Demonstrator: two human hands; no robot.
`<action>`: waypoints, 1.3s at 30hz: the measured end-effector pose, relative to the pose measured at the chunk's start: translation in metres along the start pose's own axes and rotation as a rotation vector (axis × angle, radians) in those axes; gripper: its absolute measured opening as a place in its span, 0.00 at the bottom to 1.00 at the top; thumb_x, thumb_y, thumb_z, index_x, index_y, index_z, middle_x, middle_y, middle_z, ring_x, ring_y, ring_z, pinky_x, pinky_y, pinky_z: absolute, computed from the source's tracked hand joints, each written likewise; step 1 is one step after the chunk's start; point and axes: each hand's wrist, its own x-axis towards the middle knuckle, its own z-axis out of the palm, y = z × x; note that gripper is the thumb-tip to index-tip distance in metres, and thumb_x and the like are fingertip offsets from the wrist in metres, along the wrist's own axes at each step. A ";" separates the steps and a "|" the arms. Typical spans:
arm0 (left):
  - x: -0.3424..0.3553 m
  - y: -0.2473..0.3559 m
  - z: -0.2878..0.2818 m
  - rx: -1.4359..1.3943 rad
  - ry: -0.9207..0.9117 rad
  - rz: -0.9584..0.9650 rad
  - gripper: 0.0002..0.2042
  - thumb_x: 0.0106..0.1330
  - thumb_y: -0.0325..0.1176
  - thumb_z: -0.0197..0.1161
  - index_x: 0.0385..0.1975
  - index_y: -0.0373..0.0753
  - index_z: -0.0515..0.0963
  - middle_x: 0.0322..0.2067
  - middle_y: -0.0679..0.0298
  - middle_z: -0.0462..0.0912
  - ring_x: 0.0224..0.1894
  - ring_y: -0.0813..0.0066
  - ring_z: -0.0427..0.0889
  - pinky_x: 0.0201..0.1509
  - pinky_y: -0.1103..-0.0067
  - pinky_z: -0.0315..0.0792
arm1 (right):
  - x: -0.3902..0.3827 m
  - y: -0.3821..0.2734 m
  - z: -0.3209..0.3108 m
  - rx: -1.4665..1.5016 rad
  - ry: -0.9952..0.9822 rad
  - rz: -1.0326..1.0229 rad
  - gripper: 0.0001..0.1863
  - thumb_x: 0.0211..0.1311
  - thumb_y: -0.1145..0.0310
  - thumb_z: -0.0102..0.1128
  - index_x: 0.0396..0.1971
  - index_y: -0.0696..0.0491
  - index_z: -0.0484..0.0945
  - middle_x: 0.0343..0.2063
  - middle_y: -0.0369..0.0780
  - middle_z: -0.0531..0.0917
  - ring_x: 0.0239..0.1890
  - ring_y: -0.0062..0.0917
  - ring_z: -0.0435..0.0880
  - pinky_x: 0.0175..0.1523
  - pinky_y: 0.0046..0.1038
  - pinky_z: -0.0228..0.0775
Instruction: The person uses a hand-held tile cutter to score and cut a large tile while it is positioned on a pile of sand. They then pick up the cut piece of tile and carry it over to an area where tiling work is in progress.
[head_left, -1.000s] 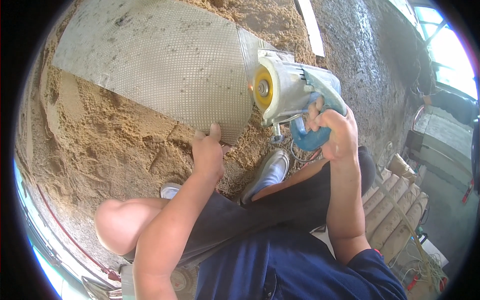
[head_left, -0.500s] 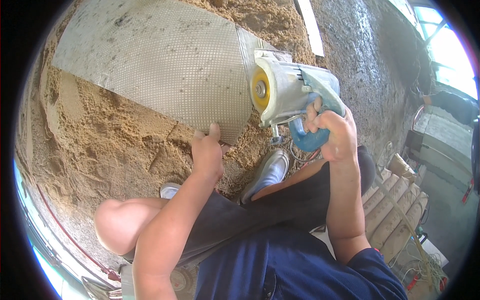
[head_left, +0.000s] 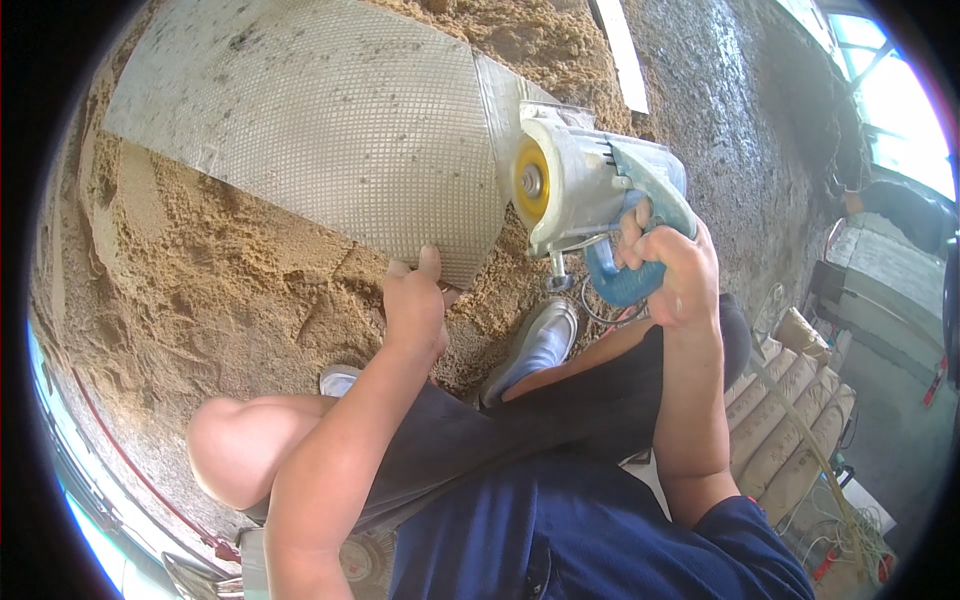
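Note:
My right hand (head_left: 668, 258) is wrapped round the blue handle of a power tile saw (head_left: 590, 190). A yellow disc with a central nut faces left on the saw. The saw is just beyond the right end of a large tile (head_left: 330, 130), which lies grid-textured side up on sand. A narrow strip (head_left: 508, 105) runs along the tile's right end, partly hidden by the saw. At the tile's near corner my left hand (head_left: 415, 308) grips the edge, thumb on top; its other fingers are mostly hidden underneath.
Brown sand (head_left: 260, 270) spreads around the tile, close to my shoes (head_left: 540, 345). A pale strip (head_left: 622, 55) lies at the far side, beside rough dark ground. Stacked long bags (head_left: 790, 410) stand at right, with tangled cords (head_left: 840, 540) below them.
The saw and my right hand have shifted slightly to the right and toward me, showing more of the strip at the tile's end. My left hand and the tile are unmoved.

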 end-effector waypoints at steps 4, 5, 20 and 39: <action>0.000 0.000 0.001 0.010 0.014 -0.007 0.16 0.77 0.32 0.46 0.57 0.27 0.62 0.55 0.47 0.73 0.55 0.55 0.78 0.59 0.60 0.76 | -0.001 -0.001 0.002 0.010 -0.037 0.009 0.11 0.42 0.78 0.50 0.30 0.56 0.72 0.23 0.37 0.71 0.24 0.22 0.68 0.35 0.27 0.62; 0.000 -0.001 0.001 0.003 0.017 -0.008 0.16 0.77 0.32 0.46 0.57 0.27 0.63 0.55 0.47 0.73 0.55 0.55 0.78 0.59 0.60 0.75 | -0.001 -0.001 0.004 0.011 -0.036 0.009 0.11 0.42 0.78 0.50 0.30 0.56 0.72 0.23 0.37 0.71 0.24 0.22 0.68 0.35 0.27 0.62; 0.002 -0.001 -0.001 -0.006 -0.024 0.011 0.16 0.77 0.33 0.46 0.58 0.29 0.63 0.55 0.49 0.74 0.55 0.56 0.78 0.60 0.59 0.74 | -0.002 -0.002 -0.002 0.033 0.061 0.007 0.09 0.39 0.82 0.50 0.25 0.57 0.73 0.20 0.38 0.72 0.22 0.23 0.69 0.32 0.24 0.61; 0.003 -0.002 -0.001 0.020 0.027 -0.023 0.17 0.77 0.33 0.47 0.59 0.29 0.63 0.57 0.49 0.73 0.56 0.55 0.77 0.60 0.58 0.73 | -0.004 -0.002 0.001 -0.022 0.042 0.028 0.07 0.40 0.80 0.50 0.24 0.57 0.72 0.19 0.38 0.72 0.23 0.22 0.68 0.31 0.23 0.59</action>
